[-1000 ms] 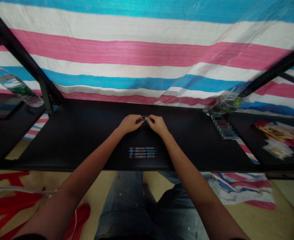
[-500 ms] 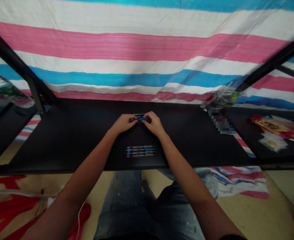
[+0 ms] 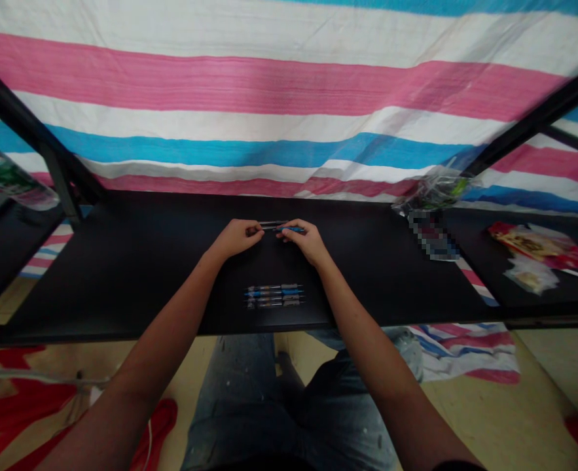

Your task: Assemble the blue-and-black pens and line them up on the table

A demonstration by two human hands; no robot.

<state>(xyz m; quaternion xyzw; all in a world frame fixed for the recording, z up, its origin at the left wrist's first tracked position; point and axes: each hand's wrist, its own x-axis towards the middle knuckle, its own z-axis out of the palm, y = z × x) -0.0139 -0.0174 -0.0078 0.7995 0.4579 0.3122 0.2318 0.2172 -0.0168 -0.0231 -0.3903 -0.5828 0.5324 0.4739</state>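
My right hand (image 3: 304,237) is closed around a blue pen piece (image 3: 293,229), held between thumb and fingers above the table. My left hand (image 3: 242,237) is pinched shut just to its left. What it holds is too small and dark to make out. Thin pens (image 3: 270,224) lie crosswise just behind and between the hands, partly hidden by the fingers. Nearer the front edge, several pens (image 3: 273,296) with clear barrels rest side by side in a neat row, one of them with blue parts.
The black table (image 3: 161,261) runs left and right. At the right are a crumpled clear plastic bag (image 3: 431,190), a pixelated flat item (image 3: 434,235) and a red snack packet (image 3: 539,243). A plastic bottle (image 3: 16,180) stands left, beyond a black post. A striped sheet (image 3: 230,85) hangs behind.
My hands have drawn slightly apart. The blue pen piece, before between both hands, is now in my right hand alone. The front row of pens stays in place.
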